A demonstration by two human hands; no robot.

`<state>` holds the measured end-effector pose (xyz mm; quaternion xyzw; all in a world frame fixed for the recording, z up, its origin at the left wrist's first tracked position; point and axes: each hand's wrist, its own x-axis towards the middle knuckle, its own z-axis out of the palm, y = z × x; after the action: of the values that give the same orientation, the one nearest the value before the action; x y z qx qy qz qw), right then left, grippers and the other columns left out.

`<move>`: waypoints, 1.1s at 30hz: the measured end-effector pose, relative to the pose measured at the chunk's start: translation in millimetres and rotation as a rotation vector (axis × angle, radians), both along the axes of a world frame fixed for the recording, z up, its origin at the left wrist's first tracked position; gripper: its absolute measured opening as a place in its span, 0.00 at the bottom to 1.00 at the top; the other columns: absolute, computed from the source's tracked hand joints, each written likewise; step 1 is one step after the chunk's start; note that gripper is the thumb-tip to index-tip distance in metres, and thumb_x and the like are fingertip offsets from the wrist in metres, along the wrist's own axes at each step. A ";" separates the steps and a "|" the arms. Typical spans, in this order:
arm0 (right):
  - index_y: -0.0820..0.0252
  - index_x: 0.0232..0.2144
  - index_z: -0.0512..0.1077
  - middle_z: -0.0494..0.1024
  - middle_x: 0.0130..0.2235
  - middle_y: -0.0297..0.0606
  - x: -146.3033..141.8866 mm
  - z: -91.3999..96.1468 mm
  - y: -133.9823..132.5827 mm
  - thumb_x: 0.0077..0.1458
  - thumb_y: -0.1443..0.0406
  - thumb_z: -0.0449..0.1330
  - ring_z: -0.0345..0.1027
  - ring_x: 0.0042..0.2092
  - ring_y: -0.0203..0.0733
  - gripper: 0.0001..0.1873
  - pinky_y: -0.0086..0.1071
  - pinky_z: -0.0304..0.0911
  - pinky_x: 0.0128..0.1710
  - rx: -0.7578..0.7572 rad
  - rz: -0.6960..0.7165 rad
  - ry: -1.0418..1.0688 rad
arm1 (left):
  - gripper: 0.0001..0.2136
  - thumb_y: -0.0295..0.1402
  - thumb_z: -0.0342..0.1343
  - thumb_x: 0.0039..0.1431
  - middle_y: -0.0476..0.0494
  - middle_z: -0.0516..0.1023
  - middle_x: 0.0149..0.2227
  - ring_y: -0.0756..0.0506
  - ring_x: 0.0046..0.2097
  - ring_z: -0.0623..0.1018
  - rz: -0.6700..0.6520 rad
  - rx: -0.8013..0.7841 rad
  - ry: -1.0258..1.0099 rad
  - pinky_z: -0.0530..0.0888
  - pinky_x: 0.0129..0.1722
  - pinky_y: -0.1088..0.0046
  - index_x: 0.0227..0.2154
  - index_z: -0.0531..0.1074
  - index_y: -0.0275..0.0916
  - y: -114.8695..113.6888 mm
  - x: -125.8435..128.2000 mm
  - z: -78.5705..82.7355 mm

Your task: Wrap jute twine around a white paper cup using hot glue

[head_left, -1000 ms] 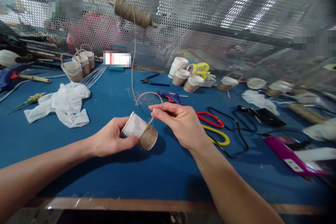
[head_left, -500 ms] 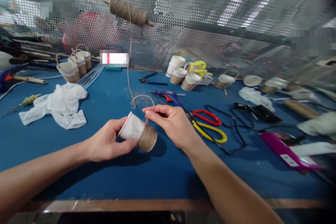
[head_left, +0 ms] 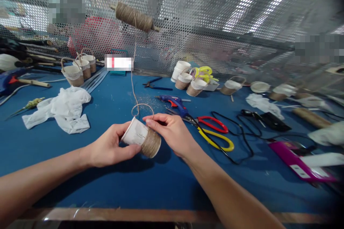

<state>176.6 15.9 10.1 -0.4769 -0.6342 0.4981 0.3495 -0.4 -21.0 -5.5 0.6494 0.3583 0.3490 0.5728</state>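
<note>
My left hand [head_left: 114,145] grips a white paper cup [head_left: 135,131] by its rim half, tilted with the mouth toward the left. Brown twine [head_left: 151,144] is wound round the cup's base half. Beside the cup, my right hand [head_left: 172,132] pinches the loose twine between thumb and forefinger, close to the wound part. From there the strand makes a small loop [head_left: 142,105] above the cup and runs up to a twine spool [head_left: 134,17] on a stick in front of the mesh.
Right of my hands lie a blue glue gun [head_left: 173,103], scissors [head_left: 216,137] with red and yellow handles, and black cable. Pliers [head_left: 157,84] rest farther back. Twine-wrapped cups [head_left: 197,87] stand along the back. White lace cloth [head_left: 63,109] lies left, a purple box [head_left: 298,161] right.
My right hand has drawn closer to the cup, and the twine between it and the cup is shorter. The strand's loop sits lower over the cup. The view has shifted slightly.
</note>
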 end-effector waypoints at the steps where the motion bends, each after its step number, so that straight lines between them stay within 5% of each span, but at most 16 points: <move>1: 0.60 0.29 0.76 0.78 0.32 0.36 -0.2 -0.1 -0.1 0.45 0.61 0.61 0.69 0.34 0.40 0.09 0.34 0.62 0.36 -0.002 0.000 0.000 | 0.08 0.31 0.55 0.50 0.51 0.67 0.26 0.53 0.26 0.63 0.002 -0.012 -0.008 0.63 0.27 0.80 0.33 0.68 0.34 0.2 -0.2 0.1; 10: 0.63 0.33 0.74 0.77 0.33 0.40 4.0 -2.6 7.6 0.50 0.53 0.56 0.69 0.36 0.41 0.18 0.35 0.62 0.38 0.003 -0.012 -0.076 | 0.12 0.33 0.59 0.45 0.49 0.69 0.27 0.53 0.26 0.65 0.076 -0.087 -0.099 0.64 0.27 0.78 0.33 0.69 0.32 4.4 -1.4 3.9; 14: 0.62 0.36 0.72 0.77 0.35 0.42 10.1 5.8 4.1 0.53 0.48 0.51 0.70 0.37 0.42 0.24 0.36 0.63 0.39 -0.061 0.127 -0.047 | 0.12 0.32 0.59 0.46 0.48 0.70 0.27 0.53 0.27 0.66 0.149 -0.082 -0.136 0.65 0.29 0.78 0.34 0.69 0.32 7.7 -2.6 4.1; 18: 0.62 0.43 0.68 0.75 0.40 0.41 11.0 12.0 -0.9 0.50 0.51 0.57 0.69 0.39 0.40 0.23 0.34 0.64 0.38 -0.118 0.236 -0.008 | 0.13 0.32 0.59 0.47 0.48 0.72 0.30 0.51 0.29 0.68 0.181 -0.077 -0.194 0.66 0.31 0.78 0.36 0.69 0.33 11.4 -4.5 1.6; 33: 0.60 0.41 0.66 0.75 0.38 0.42 4.1 4.8 -2.4 0.48 0.55 0.60 0.70 0.38 0.43 0.20 0.38 0.66 0.38 -0.004 0.143 -0.088 | 0.13 0.32 0.61 0.43 0.48 0.73 0.29 0.51 0.29 0.69 0.263 -0.152 -0.191 0.66 0.33 0.76 0.33 0.70 0.32 16.4 -3.4 0.1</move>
<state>180.8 13.5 15.0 -0.4523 -0.6805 0.5017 0.2839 -3.8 -4.7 -5.5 0.5154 0.4095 0.4530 0.6012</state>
